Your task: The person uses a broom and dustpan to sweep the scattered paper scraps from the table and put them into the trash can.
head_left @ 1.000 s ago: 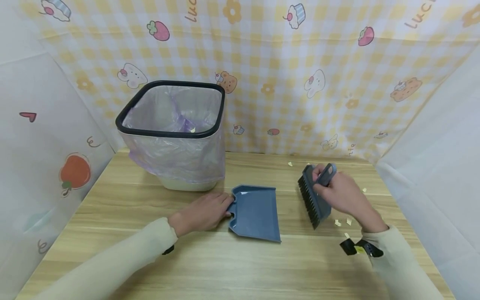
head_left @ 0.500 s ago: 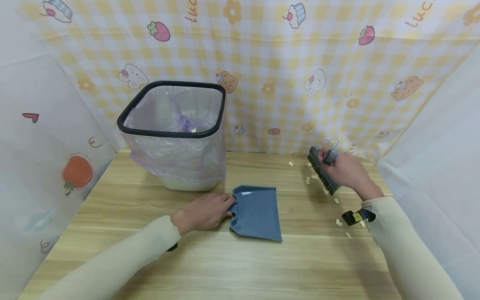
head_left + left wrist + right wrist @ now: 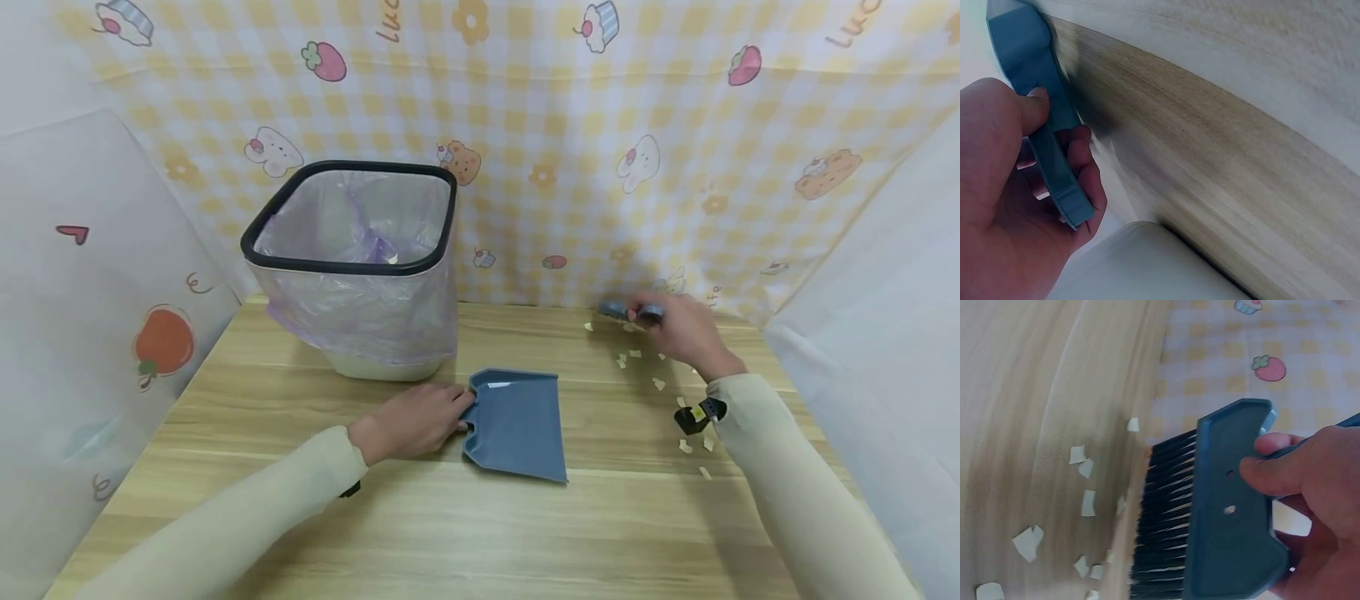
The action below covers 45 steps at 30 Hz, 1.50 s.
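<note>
A person's left hand (image 3: pixel 412 422) curls firmly around the handle (image 3: pixel 1057 169) of a blue dustpan (image 3: pixel 517 427) lying just to its right, while the right hand (image 3: pixel 681 329) grasps a dark-bristled brush (image 3: pixel 1229 506), pale scraps (image 3: pixel 658 384) scattered nearby; a lined bin (image 3: pixel 337 267) stands beyond the left hand.

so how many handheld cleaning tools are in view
2: a dustpan, right of the trash bin in the head view, and a hand brush near the checked curtain. Any behind the trash bin would be hidden.
</note>
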Each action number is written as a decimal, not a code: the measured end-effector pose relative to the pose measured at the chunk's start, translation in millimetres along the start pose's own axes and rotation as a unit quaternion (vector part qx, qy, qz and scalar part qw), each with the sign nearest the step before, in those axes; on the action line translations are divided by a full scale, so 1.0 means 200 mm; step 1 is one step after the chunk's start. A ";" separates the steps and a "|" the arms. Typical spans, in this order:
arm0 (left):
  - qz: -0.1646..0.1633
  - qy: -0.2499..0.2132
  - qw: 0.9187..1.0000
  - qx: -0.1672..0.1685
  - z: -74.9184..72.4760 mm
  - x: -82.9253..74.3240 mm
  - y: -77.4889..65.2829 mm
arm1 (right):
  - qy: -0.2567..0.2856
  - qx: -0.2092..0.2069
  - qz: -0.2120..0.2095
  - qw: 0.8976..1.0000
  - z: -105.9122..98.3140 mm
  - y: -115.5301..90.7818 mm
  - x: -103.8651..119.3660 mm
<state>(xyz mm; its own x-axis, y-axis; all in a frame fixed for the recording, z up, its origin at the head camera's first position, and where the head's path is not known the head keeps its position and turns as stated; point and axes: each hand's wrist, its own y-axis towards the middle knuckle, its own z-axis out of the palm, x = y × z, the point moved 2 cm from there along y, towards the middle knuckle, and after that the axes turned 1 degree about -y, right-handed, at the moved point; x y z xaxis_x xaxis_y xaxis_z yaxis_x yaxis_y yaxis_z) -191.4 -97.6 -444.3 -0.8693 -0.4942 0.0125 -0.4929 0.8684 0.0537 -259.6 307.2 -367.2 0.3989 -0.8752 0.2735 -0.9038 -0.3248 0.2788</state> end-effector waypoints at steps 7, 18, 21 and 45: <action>-0.005 -0.003 1.000 0.010 -0.01 0.00 0.01 | 0.024 -0.047 -0.039 0.998 0.07 0.03 -0.05; -0.009 0.001 1.000 0.018 -0.01 -0.01 0.01 | 0.097 0.035 -0.025 0.994 0.10 0.03 -0.12; -0.006 0.008 1.000 0.017 -0.01 -0.01 0.01 | 0.104 0.057 -0.022 0.993 0.08 0.02 -0.11; -0.025 -0.017 0.999 0.028 0.00 0.00 0.01 | 0.125 0.177 -0.081 0.973 -0.02 -0.12 0.02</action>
<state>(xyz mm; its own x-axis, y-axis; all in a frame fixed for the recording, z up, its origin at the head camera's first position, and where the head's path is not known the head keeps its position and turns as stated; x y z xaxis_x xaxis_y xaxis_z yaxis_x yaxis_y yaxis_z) -191.3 -96.1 -444.9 -0.8443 -0.5355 -0.0223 -0.5356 0.8445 -0.0027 -235.2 312.9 -368.3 0.5259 -0.7025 0.4795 -0.8053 -0.5927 0.0148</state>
